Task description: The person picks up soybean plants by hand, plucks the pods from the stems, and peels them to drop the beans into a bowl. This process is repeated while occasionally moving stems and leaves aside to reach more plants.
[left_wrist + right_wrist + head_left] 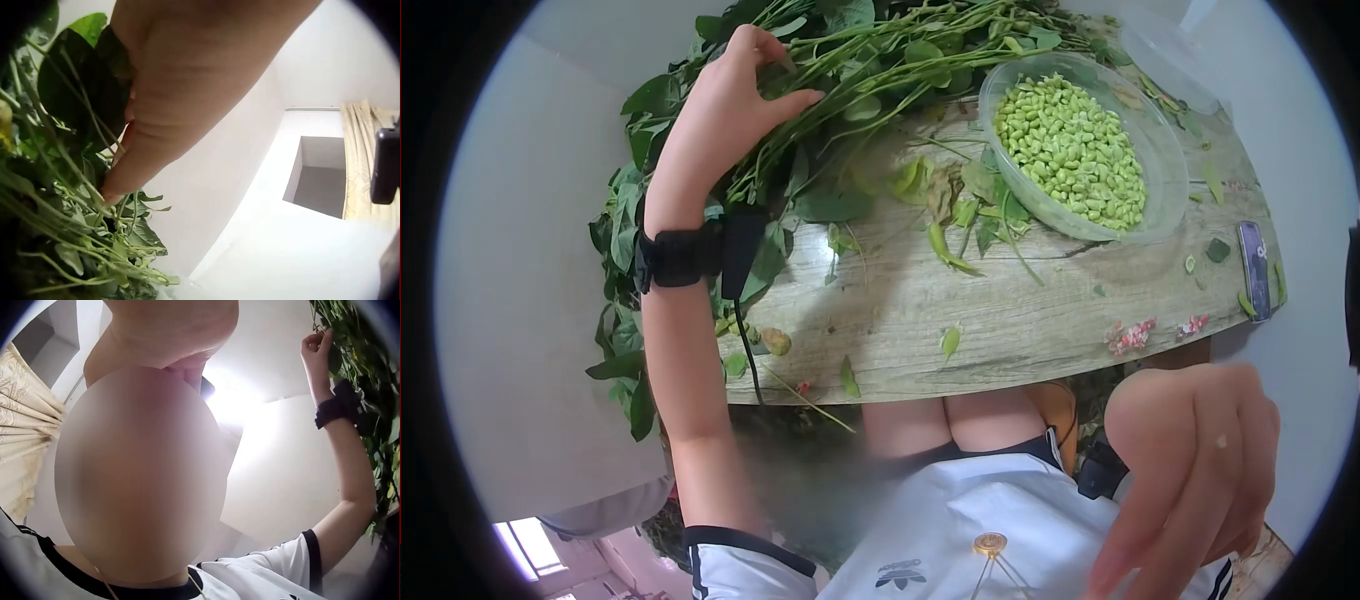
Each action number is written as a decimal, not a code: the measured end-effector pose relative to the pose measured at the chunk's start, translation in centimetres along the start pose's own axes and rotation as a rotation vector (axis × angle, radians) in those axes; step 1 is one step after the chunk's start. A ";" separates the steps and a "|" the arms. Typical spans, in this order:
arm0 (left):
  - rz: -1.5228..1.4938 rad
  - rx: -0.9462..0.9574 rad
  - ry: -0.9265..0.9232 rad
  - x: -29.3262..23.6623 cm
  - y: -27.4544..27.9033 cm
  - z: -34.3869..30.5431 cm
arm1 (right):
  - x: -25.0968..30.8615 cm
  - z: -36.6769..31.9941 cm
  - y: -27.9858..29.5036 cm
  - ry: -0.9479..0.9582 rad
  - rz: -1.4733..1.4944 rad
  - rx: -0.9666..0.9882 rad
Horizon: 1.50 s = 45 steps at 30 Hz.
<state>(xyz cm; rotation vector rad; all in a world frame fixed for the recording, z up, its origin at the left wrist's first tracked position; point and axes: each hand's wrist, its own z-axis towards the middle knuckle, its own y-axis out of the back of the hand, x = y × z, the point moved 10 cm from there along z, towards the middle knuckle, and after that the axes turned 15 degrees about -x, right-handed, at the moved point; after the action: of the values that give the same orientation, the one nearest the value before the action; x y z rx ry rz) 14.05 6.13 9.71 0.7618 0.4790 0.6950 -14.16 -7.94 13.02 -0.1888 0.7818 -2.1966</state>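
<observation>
Over a pile of green leafy stems (920,60) at the table's back left, my left hand (735,110) has its thumb and forefinger apart, touching the greenery. The left wrist view shows the thumb of this hand (162,112) against thin stems (81,219); leaves hide most of its fingers. My right hand (1200,470) is raised near the head camera at lower right, away from the table, with bent fingers. Whether it holds anything is hidden. In the right wrist view, the near hand (169,331) is only partly visible.
A clear plastic bowl (1165,190) of shelled green beans (1070,150) stands at the table's back right, beside a transparent lid (1165,60). A phone (1254,270) lies at the right edge. Loose pods (948,250) and leaf scraps are scattered on the wooden tabletop (880,330).
</observation>
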 end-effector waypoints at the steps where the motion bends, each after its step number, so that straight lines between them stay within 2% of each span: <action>1: -0.001 0.000 0.004 0.2 0.0 -0.2 | -0.2 -0.3 -0.6 0.003 -0.051 0.035; 3: -0.406 0.074 0.327 2.8 -1.1 -1.3 | -0.4 -0.6 -1.3 -0.002 -0.147 0.105; 5: -0.466 0.112 0.305 3.0 -1.0 -1.2 | 1.0 -1.2 -2.2 0.003 -0.253 0.181; 6: -0.530 0.016 0.263 3.0 0.0 -1.0 | 3.4 -4.3 -6.0 0.010 -0.312 0.216; 7: -0.590 -0.079 0.223 2.8 1.0 -0.9 | 2.7 -3.8 -5.4 0.016 -0.369 0.249; 8: -0.591 -0.075 0.227 2.9 1.1 -1.2 | 2.0 -4.4 -6.2 0.020 -0.421 0.281; 9: -0.451 -0.183 0.122 2.3 2.6 -1.4 | -0.8 -4.5 -6.6 0.022 -0.470 0.316; 10: -0.308 -0.289 0.018 1.4 4.2 -1.8 | 0.3 -4.3 -6.1 0.024 -0.518 0.351; 11: -0.163 -0.391 -0.089 0.2 5.6 -2.4 | -0.9 -4.5 -6.5 0.028 -0.567 0.385; 12: -0.257 -0.380 -0.010 -0.5 6.1 -3.0 | -3.4 -3.6 -5.4 0.032 -0.616 0.419; 14: -0.220 -0.310 -0.022 -0.9 6.4 -4.4 | -4.7 -5.0 -7.2 0.043 -0.709 0.487; 16: -0.188 -0.243 -0.032 -1.3 6.1 -5.7 | -4.7 -4.6 -6.6 0.052 -0.806 0.560; 18: -0.261 -0.065 0.058 -0.9 4.2 -7.1 | -6.6 -6.3 -8.8 0.058 -0.910 0.642; 19: -0.304 0.026 0.100 -0.9 2.9 -7.8 | -4.7 -5.3 -8.1 0.060 -0.968 0.685; 21: -0.253 0.387 0.286 0.4 -0.7 -10.0 | -5.7 -5.1 -6.9 0.069 -1.094 0.763; 23: -0.295 0.209 0.084 0.3 -1.1 -10.3 | -8.0 -5.1 -6.6 0.091 -1.208 0.846; 24: -0.234 0.115 0.070 1.7 -0.6 -9.9 | -8.2 -5.2 -6.6 0.100 -1.270 0.887; 25: -0.173 0.022 0.061 2.5 0.2 -8.9 | -8.2 -5.3 -6.3 0.099 -1.278 0.892; 27: -0.111 0.021 0.151 5.4 1.3 -7.2 | -9.5 -5.5 -3.6 -0.107 -1.340 0.888; 29: -0.111 -0.083 0.012 7.5 2.0 -5.3 | -11.2 -6.6 0.6 -0.472 -1.414 0.959; 31: -0.078 -0.016 0.085 9.4 1.6 -4.1 | -11.7 -7.4 4.4 -0.430 -1.615 0.943; 32: -0.056 0.052 0.154 10.5 1.3 -4.1 | -11.8 -7.7 5.9 -0.476 -1.645 0.952; 34: -0.114 0.070 0.190 10.8 1.4 -4.4 | -12.1 -8.2 7.8 -0.521 -1.669 0.965; 35: -0.184 0.092 0.221 10.7 1.0 -4.7 | -11.9 -7.8 8.9 -0.537 -1.681 0.855; 36: -0.214 0.088 0.218 10.3 1.1 -5.1 | -11.6 -7.3 9.8 -0.553 -1.693 0.743; 39: -0.204 0.095 0.288 8.6 2.0 -7.1 | -11.2 -6.1 10.0 -0.461 -1.734 0.696; 41: -0.222 0.075 0.273 7.0 3.5 -8.4 | -11.3 -5.8 10.4 -0.460 -1.775 0.714; 43: -0.300 -0.098 0.156 5.0 6.4 -9.5 | -11.0 -5.7 10.6 -0.465 -1.815 0.738; 45: -0.294 -0.067 0.201 4.8 7.9 -11.2 | -10.8 -5.8 11.3 -0.542 -1.853 0.741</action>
<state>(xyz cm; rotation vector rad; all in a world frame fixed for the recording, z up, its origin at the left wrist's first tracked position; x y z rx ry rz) 7.29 18.83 7.83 0.5455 0.7311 0.5111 -1.84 -3.08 2.91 -1.4719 -1.0696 -3.4583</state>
